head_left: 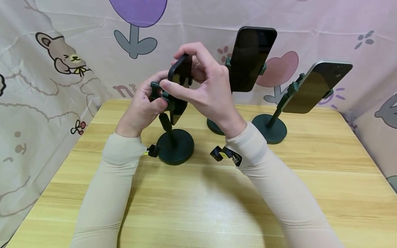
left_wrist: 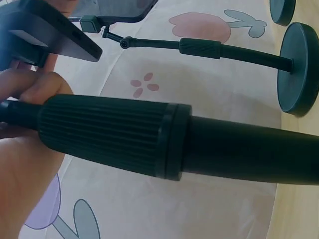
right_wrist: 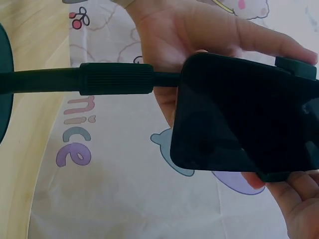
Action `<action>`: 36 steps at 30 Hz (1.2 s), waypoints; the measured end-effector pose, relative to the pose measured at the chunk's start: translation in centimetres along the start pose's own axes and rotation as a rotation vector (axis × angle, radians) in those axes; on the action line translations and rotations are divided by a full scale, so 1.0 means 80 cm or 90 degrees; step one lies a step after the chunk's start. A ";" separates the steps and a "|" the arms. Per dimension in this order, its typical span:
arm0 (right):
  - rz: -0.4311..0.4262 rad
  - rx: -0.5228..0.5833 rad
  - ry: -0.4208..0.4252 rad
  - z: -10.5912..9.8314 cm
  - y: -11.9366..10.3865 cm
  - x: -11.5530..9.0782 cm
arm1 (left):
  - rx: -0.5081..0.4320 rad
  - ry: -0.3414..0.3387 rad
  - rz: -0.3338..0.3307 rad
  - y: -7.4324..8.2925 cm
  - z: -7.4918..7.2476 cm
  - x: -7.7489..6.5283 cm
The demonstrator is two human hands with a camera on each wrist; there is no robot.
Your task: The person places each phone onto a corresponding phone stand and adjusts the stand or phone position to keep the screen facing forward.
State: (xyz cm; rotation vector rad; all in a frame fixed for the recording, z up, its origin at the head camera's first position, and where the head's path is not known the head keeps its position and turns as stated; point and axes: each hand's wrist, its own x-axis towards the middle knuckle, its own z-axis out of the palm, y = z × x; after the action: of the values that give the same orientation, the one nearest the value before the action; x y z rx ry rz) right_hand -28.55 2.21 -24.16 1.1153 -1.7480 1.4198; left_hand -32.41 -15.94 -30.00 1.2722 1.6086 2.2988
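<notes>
A black smartphone [head_left: 181, 74] sits in the clamp of a dark green phone stand [head_left: 175, 148], its screen turned toward the right. My left hand [head_left: 138, 105] grips the clamp from behind, with the thumb on its near side. From the right, my right hand [head_left: 214, 88] holds the phone and clamp between thumb and curled fingers. In the right wrist view the dark screen [right_wrist: 239, 114] faces the camera, with a clamp jaw on each long edge. The stand's ribbed collar [left_wrist: 109, 134] fills the middle of the left wrist view, just below the left hand.
Two more phone stands stand on the wooden table [head_left: 198, 206] to the right. One bears a black phone [head_left: 252, 58], the other a silver-edged phone [head_left: 316, 88]. Behind the table hangs a printed cloth [head_left: 198, 20] with cartoon flowers and animals.
</notes>
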 end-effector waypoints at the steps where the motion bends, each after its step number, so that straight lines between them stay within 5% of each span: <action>1: -0.003 0.000 0.000 0.001 0.000 0.000 | -0.001 -0.001 0.006 0.000 0.000 0.000; 22: -0.040 0.037 0.054 0.008 0.000 0.000 | 0.069 0.007 0.052 -0.004 0.000 0.003; 36: -0.033 0.020 0.063 0.003 -0.003 -0.003 | 0.144 -0.010 0.018 0.006 0.002 -0.002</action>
State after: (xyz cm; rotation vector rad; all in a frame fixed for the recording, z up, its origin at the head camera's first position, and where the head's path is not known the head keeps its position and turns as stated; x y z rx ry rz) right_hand -28.22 1.99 -24.34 1.0807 -1.6227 1.4495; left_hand -32.05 -16.11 -29.65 1.3606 1.9026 2.1659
